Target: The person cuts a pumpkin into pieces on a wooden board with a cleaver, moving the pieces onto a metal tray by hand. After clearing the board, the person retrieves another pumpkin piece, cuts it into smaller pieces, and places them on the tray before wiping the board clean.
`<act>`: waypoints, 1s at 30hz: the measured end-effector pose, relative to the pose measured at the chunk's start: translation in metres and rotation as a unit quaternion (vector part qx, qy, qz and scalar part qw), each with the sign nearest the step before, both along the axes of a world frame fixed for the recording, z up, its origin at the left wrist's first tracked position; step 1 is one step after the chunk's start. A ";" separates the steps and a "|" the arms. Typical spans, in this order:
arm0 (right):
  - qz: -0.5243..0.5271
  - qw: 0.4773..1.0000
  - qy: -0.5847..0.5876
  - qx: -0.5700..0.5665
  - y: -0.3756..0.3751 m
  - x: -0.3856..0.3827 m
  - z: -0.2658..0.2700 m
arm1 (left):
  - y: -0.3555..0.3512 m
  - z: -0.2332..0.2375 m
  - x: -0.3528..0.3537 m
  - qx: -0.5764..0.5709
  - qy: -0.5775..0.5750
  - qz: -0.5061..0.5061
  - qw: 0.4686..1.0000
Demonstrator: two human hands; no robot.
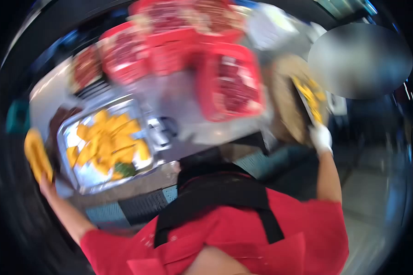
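Note:
At the far left, my bare left hand (46, 181) is closed on the lower end of a long yellow-orange pumpkin piece (36, 153), beside the metal tray (85, 187). Pumpkin chunks (108, 140) lie heaped in that tray, along with a dark green piece (125, 169). Over on the right, my right hand (322, 138) wears a white glove and grips a knife (303, 103) by its handle. The blade rests over a round wooden chopping board (284, 103), with thin yellow slices (313, 94) alongside it. Motion blur softens both hands.
Red containers of meat, one of them a deep tub (206, 87), stand across the back of the metal table (206, 130). A dark-and-silver item (163, 130) lies right of the tray. White bags (270, 27) sit behind the board. A blurred oval covers the upper right.

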State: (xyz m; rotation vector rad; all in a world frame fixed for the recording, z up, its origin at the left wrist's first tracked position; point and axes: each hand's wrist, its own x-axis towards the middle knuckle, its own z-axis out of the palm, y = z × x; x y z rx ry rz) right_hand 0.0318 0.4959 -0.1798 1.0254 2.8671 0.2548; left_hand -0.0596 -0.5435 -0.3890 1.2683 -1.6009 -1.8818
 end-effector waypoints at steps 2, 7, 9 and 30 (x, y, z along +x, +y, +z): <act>0.043 0.998 0.031 0.021 -0.012 0.011 0.003 | 0.027 0.015 0.011 0.054 0.042 0.009 0.998; 0.019 0.996 0.048 -0.079 -0.032 0.026 0.018 | 0.102 0.067 0.053 0.005 0.138 -0.117 0.983; 0.028 0.988 0.057 -0.140 0.000 0.023 0.029 | 0.188 0.123 0.051 -0.076 0.179 -0.141 0.971; 0.062 0.667 0.232 -0.705 0.235 0.019 0.021 | 0.965 0.235 -0.080 -0.649 0.309 -0.317 0.619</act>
